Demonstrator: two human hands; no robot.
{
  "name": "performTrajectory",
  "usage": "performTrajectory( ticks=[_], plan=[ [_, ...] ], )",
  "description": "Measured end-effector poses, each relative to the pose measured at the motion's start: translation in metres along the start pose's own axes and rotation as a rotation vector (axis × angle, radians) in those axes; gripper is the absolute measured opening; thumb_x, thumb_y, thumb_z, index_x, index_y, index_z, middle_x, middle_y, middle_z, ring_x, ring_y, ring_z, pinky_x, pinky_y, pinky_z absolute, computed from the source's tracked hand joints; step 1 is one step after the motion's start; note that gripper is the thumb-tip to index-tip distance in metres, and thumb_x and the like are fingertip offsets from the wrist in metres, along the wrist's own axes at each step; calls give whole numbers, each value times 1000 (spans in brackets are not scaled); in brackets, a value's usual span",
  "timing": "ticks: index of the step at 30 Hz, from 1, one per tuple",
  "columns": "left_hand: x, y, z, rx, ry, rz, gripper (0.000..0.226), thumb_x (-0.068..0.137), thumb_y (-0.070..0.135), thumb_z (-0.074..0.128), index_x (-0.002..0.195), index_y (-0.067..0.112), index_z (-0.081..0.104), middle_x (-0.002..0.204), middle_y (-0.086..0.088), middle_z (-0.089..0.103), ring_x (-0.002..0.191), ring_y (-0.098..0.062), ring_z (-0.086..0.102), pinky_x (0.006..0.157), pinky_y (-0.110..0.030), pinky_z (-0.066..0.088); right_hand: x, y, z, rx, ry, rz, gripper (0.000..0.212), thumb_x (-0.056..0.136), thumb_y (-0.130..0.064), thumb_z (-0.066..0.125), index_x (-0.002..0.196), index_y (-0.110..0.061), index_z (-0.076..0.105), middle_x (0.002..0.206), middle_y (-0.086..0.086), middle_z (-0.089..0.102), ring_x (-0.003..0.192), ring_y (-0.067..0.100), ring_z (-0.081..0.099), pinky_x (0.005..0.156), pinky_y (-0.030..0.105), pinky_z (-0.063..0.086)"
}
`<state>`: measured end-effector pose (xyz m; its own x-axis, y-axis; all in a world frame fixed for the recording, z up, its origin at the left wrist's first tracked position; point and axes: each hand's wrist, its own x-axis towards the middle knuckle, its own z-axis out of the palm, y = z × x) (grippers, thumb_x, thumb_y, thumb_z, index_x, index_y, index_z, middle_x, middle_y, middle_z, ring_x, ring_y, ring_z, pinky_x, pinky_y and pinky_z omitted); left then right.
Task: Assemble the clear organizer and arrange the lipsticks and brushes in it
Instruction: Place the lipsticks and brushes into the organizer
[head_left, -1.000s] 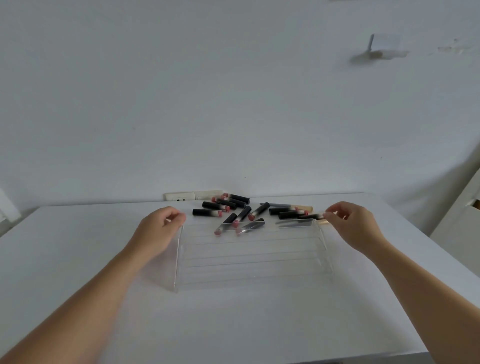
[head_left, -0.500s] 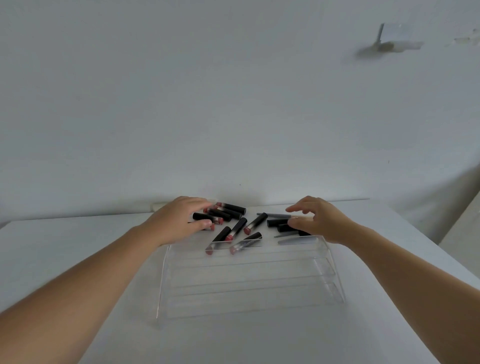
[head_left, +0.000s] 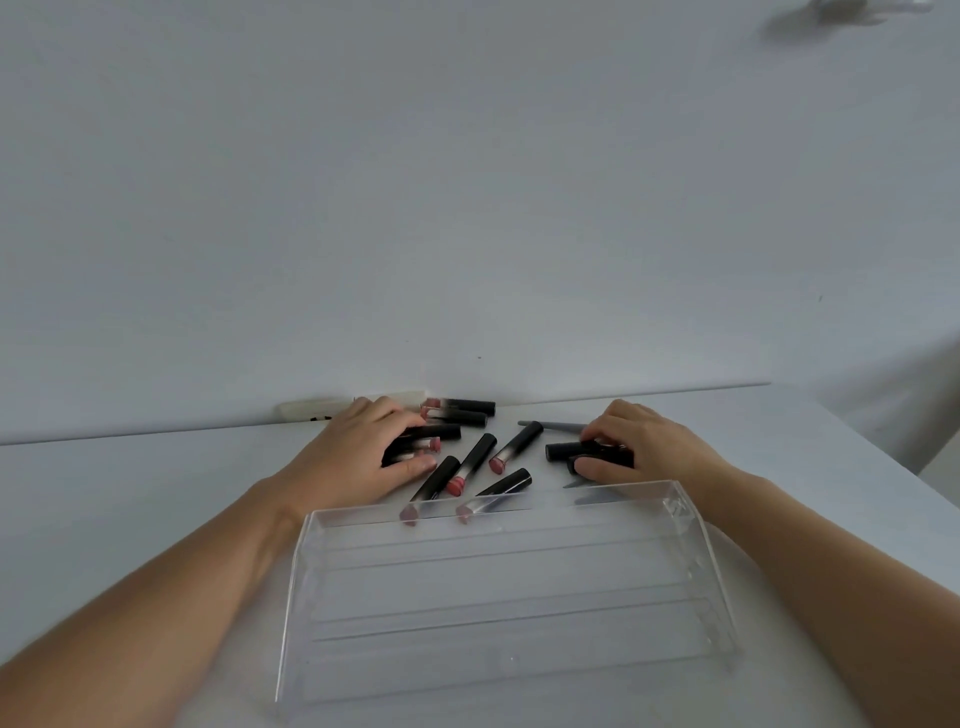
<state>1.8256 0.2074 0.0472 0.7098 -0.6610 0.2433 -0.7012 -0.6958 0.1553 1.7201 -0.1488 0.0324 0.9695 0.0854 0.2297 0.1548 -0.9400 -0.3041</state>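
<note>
Clear organizer (head_left: 509, 587) on white table (head_left: 130, 499), near edge, tiers bare. Lipsticks (head_left: 470, 462) scattered just behind it, w/ a grey brush (head_left: 558, 427) near the wall. Left hand (head_left: 358, 457) curled round two lipsticks, thumb pressing. Right hand (head_left: 641, 449) fingers curled over black tubes (head_left: 563, 451), thumb against them.

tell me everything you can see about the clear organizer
The clear organizer looks like transparent acrylic: a wide rectangular tray with low walls and long dividers running side to side, forming stepped rows. All rows are empty. It rests on the white table, nearest the camera, between the forearms. Neither hand touches it. Two lipsticks show through its far wall; whether they touch it is unclear.
</note>
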Motion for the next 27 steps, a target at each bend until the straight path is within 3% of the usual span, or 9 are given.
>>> performTrajectory(
  ticks=[6,9,13,20,24,27],
  plan=[
    [1,-4,-1,46,-56,7,54,92,67,52,128,27,55,120,11,51,113,-12,53,91,-27,42,-1,-7,-4,-65,-71,8,58,64,-101,24,89,-51,40,93,-28,49,83,-6,50,71,31,47],
    [2,-4,-1,99,-75,9,43,91,72,49,107,32,49,106,14,49,96,-9,51,75,-26,36,-2,-7,-6,-76,-71,-2,62,64,-102,26,85,-45,40,88,-22,51,81,-2,51,72,32,48],
    [1,-2,-2,127,-61,0,44,88,74,47,91,30,43,89,16,49,82,-11,48,65,-30,33,1,-4,-2,-91,-62,-12,64,61,-104,27,83,-45,40,86,-22,51,77,0,51,68,31,49],
    [0,-1,-5,213,-52,-7,56,74,90,25,75,35,35,76,16,44,77,-12,49,58,-32,36,6,-1,1,-127,-78,-48,65,58,-106,31,82,-46,36,81,-17,51,70,5,49,59,30,43],
    [1,-3,-2,215,-9,-20,63,73,91,26,75,31,43,76,15,48,78,-13,54,59,-31,37,6,-3,0,-138,-62,-34,70,56,-107,29,79,-41,35,78,-15,52,67,7,49,60,32,42],
    [0,-3,0,207,9,-40,61,71,91,26,70,31,37,76,13,47,77,-14,51,59,-31,34,5,-8,-3,-159,-34,-1,77,54,-107,22,75,-35,37,76,-15,52,65,6,49,59,32,42]
  ],
)
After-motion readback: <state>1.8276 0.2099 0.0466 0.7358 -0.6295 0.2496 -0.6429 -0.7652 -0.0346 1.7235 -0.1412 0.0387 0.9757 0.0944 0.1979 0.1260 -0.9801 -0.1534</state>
